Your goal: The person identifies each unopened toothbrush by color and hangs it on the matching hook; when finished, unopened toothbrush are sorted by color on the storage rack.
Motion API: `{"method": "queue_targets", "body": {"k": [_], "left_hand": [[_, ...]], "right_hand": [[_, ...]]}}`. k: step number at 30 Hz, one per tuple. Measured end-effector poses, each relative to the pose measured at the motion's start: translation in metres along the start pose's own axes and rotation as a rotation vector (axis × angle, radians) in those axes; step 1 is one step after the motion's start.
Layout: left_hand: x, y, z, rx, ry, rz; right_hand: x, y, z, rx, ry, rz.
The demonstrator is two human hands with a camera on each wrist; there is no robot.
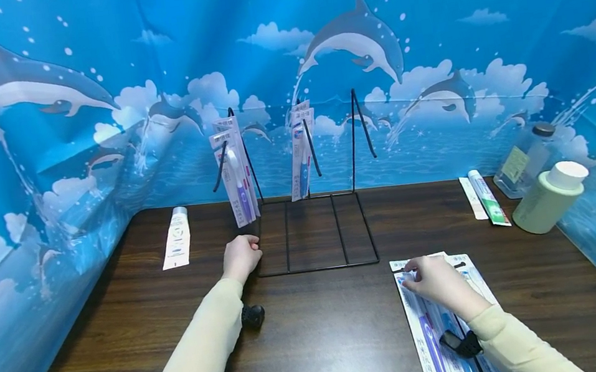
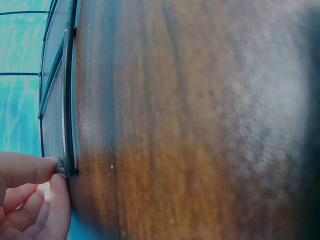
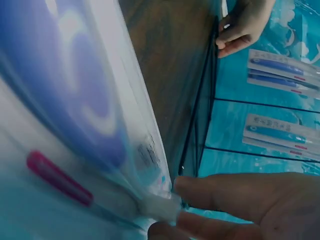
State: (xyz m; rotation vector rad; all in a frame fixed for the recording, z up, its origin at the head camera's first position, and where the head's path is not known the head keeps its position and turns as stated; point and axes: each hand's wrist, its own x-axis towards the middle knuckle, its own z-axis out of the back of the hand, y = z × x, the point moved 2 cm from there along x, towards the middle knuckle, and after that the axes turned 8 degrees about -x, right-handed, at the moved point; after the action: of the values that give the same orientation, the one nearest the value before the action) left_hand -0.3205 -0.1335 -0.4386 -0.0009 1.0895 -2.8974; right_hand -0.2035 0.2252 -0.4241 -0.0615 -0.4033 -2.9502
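Observation:
At the front left corner of a black wire display rack (image 1: 317,269), my left hand (image 1: 242,257) pinches the wire between thumb and fingertips; the left wrist view shows this grip on the rod (image 2: 68,100) closely. My right hand (image 1: 439,283) is over several packaged toothbrushes (image 1: 433,350) lying on the table at the right. Its thumb and finger pinch the end of one toothbrush package (image 3: 150,150), which has a purple handle behind clear plastic. More toothbrush packages (image 1: 241,187) hang on the rack's left hook, and others (image 1: 301,154) on the middle one.
A white tube (image 1: 176,240) lies left of the rack. At the right back are a green and white toothpaste tube (image 1: 487,195), a clear bottle (image 1: 523,162) and a green bottle with a white cap (image 1: 548,197). A blue dolphin-printed curtain (image 1: 272,76) borders the table.

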Motion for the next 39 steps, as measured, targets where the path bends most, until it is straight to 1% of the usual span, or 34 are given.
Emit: {"method": "queue_targets", "body": {"k": [3, 10, 12, 15, 17, 21, 26, 34, 39], "left_hand": [[0.000, 0.000, -0.002, 0.001, -0.003, -0.002], [0.001, -0.002, -0.003, -0.006, -0.002, 0.009], [0.001, -0.003, -0.003, -0.011, -0.002, 0.010], [0.001, -0.003, -0.003, -0.009, -0.004, 0.006], [0.001, -0.002, -0.002, -0.008, -0.008, 0.006], [0.001, -0.002, -0.002, -0.010, -0.009, 0.013], [0.000, -0.001, -0.001, -0.008, -0.004, 0.013], [0.000, 0.001, -0.001, -0.003, -0.006, 0.003], [0.000, 0.002, 0.000, 0.004, -0.005, -0.001]], "right_hand": [[-0.001, 0.002, -0.001, -0.024, 0.002, -0.013], [-0.002, 0.004, 0.004, -0.082, 0.011, -0.080], [-0.003, 0.004, 0.006, -0.076, 0.003, -0.095], [-0.003, 0.005, 0.009, -0.013, -0.016, -0.114], [-0.002, 0.006, 0.012, 0.047, -0.045, -0.114], [-0.001, 0.009, 0.020, 0.138, -0.129, -0.082], [-0.001, 0.010, 0.030, 0.209, -0.205, -0.045], [-0.004, 0.018, 0.046, 0.265, -0.324, -0.028], [-0.007, 0.025, 0.056, 0.280, -0.421, 0.004]]}}
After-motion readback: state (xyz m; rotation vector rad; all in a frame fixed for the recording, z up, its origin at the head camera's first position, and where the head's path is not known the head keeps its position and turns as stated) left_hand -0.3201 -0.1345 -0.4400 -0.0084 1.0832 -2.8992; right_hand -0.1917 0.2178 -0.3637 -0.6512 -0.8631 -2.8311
